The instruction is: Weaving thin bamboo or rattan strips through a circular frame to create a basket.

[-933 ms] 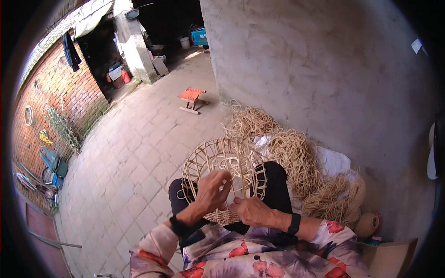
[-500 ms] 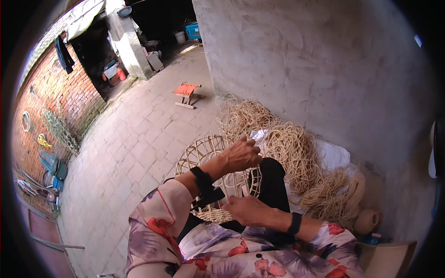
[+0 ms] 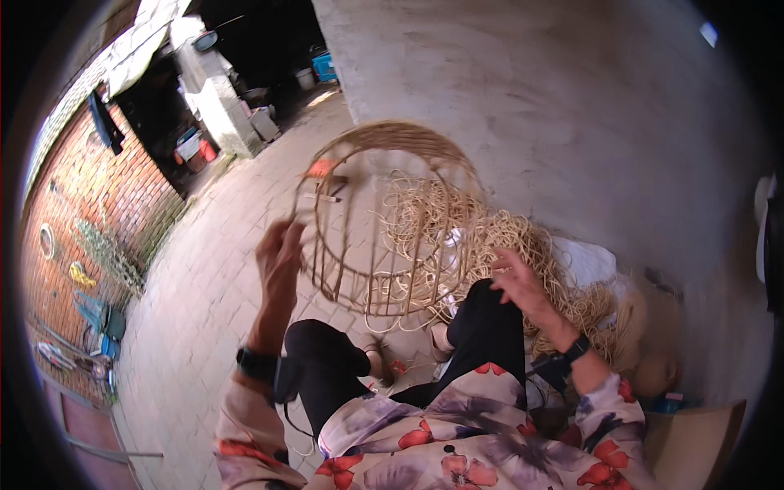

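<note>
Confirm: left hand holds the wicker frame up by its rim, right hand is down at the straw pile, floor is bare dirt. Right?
Not quite. The floor is paved with bricks, not bare dirt; the head view shows it. The rest holds: the left hand holds the wicker frame up by its rim, and the right hand is down at the straw pile.

Single head cam, fisheye, looks down & fwd, wicker frame (image 3: 384, 220) close up, paved yard (image 3: 204, 278) beyond

Left hand (image 3: 280, 260) grips wicker basket frame (image 3: 384, 220) at its left rim, raised above knees. Right hand (image 3: 521, 282) open, beside rattan heap (image 3: 523, 261).
</note>
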Available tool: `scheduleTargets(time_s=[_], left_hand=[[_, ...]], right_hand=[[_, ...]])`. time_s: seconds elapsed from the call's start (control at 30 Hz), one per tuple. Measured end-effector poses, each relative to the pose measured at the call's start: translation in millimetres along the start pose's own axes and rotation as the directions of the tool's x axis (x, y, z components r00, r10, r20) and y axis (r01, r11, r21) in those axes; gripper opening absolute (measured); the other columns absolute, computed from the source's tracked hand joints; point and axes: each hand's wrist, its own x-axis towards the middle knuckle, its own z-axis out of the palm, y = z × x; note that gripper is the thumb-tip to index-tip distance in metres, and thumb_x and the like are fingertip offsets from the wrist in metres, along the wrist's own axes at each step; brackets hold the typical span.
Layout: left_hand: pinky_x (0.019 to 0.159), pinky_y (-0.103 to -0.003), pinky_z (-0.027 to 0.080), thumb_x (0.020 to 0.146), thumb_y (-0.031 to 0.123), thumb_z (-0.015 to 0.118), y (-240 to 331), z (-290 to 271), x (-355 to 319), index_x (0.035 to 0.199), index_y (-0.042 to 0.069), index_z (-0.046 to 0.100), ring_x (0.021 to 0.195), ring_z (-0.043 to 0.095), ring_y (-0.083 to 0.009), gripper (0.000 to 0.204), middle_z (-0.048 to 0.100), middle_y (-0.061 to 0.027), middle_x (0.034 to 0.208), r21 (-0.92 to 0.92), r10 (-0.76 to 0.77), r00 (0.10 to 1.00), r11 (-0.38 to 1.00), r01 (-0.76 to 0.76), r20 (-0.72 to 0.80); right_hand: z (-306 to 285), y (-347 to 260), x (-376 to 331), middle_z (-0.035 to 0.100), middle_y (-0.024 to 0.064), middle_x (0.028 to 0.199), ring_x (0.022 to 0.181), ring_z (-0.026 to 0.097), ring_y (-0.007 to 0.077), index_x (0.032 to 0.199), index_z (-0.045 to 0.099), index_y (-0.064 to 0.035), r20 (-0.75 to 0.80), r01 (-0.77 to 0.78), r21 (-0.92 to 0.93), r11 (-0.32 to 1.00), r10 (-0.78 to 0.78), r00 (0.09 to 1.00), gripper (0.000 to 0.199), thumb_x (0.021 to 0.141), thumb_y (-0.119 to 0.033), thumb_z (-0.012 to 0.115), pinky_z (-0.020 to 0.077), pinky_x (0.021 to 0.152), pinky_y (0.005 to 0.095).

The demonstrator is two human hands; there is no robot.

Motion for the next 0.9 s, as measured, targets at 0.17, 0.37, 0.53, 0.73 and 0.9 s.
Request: scheduleTargets(time_s=[0.17, 0.37, 0.53, 0.73, 0.9], left_hand=[[0.044, -0.018, 0.025, 0.097, 0.019, 0.058, -106, -35, -87, 0.091, 0.015, 0.055, 0.051, 0.031, -0.0003, 0.008, 0.038, 0.0087, 0.065, -0.326, -0.347, 0.938, 0.885, 0.331, 0.011], [0.041, -0.016, 0.022, 0.100, 0.024, 0.056, -124, -64, -138, 0.092, 0.015, 0.055, 0.050, 0.029, 0.0014, 0.012, 0.038, 0.0096, 0.064, -0.226, -0.511, 0.857, 0.829, 0.511, 0.065], [0.042, -0.016, 0.022, 0.099, 0.025, 0.056, -122, -66, -126, 0.092, 0.015, 0.055, 0.050, 0.029, 0.0020, 0.013, 0.039, 0.0103, 0.067, -0.159, -0.595, 0.799, 0.784, 0.600, 0.085], [0.049, -0.017, 0.032, 0.100, 0.023, 0.053, -107, -56, -125, 0.094, 0.012, 0.056, 0.059, 0.039, -0.0018, 0.013, 0.042, 0.0068, 0.071, -0.173, -0.619, 0.775, 0.755, 0.632, 0.128], [0.051, -0.018, 0.037, 0.100, 0.023, 0.052, -122, -84, -125, 0.094, 0.013, 0.056, 0.062, 0.044, -0.0026, 0.012, 0.044, 0.0063, 0.071, 0.106, -0.571, 0.815, 0.820, 0.562, 0.101]], right_hand=[[4, -2, -1, 0.060, 0.0089, 0.105, 0.081, 0.063, 0.0125, 0.134, 0.049, -0.0052, 0.205, -0.047, 0.028, 0.999, 0.040, 0.978, 0.048, 0.090, -0.021, 0.059, 0.0514, 0.059, 0.0241], [-120, 109, -14, 0.062, 0.0015, 0.083, 0.066, 0.060, 0.0072, 0.109, 0.062, -0.0044, -0.127, -0.234, 0.079, 0.969, 0.243, 0.962, 0.024, 0.093, -0.022, 0.059, 0.0481, 0.050, 0.0220], [-182, 219, -81, 0.062, 0.0035, 0.069, 0.054, 0.058, 0.0110, 0.095, 0.065, -0.0030, -0.374, -0.494, 0.024, 0.869, 0.466, 0.802, 0.020, 0.091, -0.021, 0.058, 0.0468, 0.044, 0.0248], [-157, 297, -104, 0.063, 0.0089, 0.066, 0.052, 0.062, 0.0185, 0.079, 0.066, -0.0010, -0.245, -0.778, -0.468, 0.420, 0.784, 0.571, 0.022, 0.086, -0.017, 0.053, 0.0519, 0.048, 0.0317], [-111, 362, -85, 0.060, 0.0066, 0.058, 0.047, 0.057, 0.0172, 0.069, 0.061, -0.0033, -0.174, -0.600, -0.503, 0.622, 0.608, 0.775, 0.019, 0.083, -0.014, 0.053, 0.0463, 0.043, 0.0319]])
